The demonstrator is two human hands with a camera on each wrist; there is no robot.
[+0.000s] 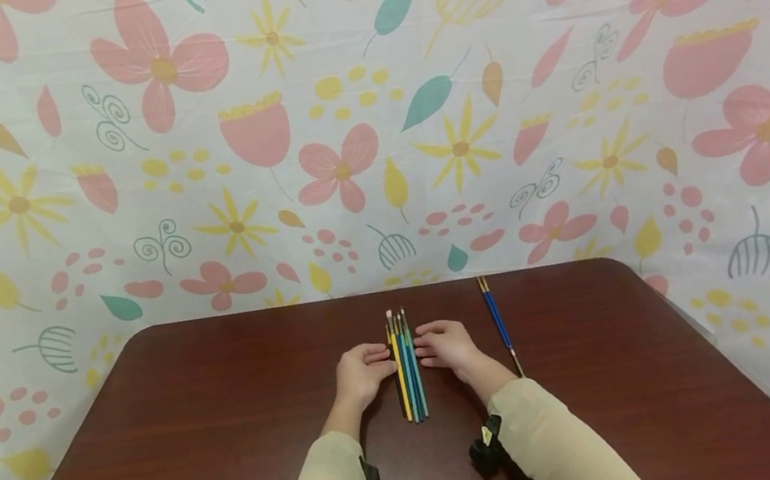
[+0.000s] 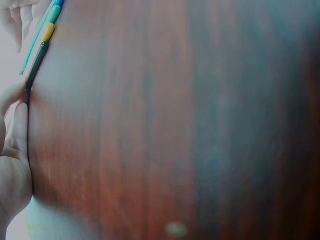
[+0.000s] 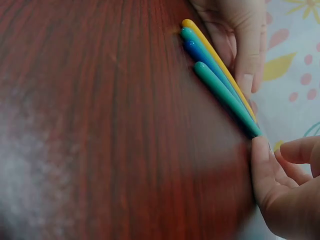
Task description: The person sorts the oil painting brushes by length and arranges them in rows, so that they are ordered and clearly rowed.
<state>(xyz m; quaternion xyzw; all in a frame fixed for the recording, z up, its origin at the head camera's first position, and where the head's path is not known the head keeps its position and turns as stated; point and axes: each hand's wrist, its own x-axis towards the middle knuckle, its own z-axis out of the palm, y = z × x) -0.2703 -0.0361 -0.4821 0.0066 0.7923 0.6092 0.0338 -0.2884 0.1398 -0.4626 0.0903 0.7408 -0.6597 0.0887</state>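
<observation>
Several paintbrushes (image 1: 409, 377) lie side by side on the table, their bristles pointing away and their handle ends toward me. A yellow handle (image 1: 403, 387) and a dark one form the left side; blue and teal handles (image 3: 220, 92) fill the right. My left hand (image 1: 360, 375) is at the left side of the bundle, its thumb against the dark handle (image 2: 37, 65) in the left wrist view. From the other side, my right hand (image 1: 449, 346) meets the bundle with loosely bent fingers, one fingertip right at the teal brush in the right wrist view.
Blue-handled paintbrushes (image 1: 496, 315) lie apart on the right, running toward my right forearm. The dark reddish-brown table (image 1: 199, 442) ends at a flower-patterned cloth (image 1: 336, 114) behind it. Black devices (image 1: 487, 449) are strapped over both cream sleeves.
</observation>
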